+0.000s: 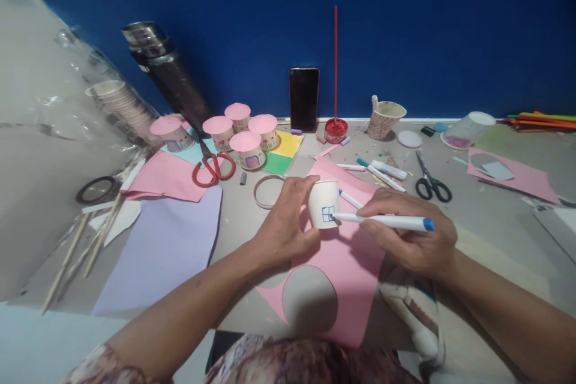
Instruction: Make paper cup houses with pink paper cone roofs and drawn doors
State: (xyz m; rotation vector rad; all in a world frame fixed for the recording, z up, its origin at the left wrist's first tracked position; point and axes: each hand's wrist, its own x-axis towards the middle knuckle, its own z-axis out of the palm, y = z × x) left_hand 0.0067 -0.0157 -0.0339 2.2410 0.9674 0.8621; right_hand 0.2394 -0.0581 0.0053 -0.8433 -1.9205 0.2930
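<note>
A white paper cup (pixel 317 207) with a blue four-pane window drawn on its side is gripped by my left hand (pixel 288 216), fingers and thumb around its left side. My right hand (pixel 407 231) is closed on a white marker (pixel 391 222) with a blue end, its tip touching the drawn window. Beneath both hands lies a pink paper sheet (pixel 355 306) with a round hole cut out near its front edge. A blue marker cap (pixel 350 198) shows on that sheet, just behind the cup.
Several small cups with pink paper tops (pixel 246 143) stand at the back left, near red-handled scissors (pixel 209 171) and a dark flask (pixel 171 72). A phone (pixel 304 99) leans against the blue wall. Black-handled scissors (pixel 432 183) lie at right; a purple sheet (pixel 166 252) lies left.
</note>
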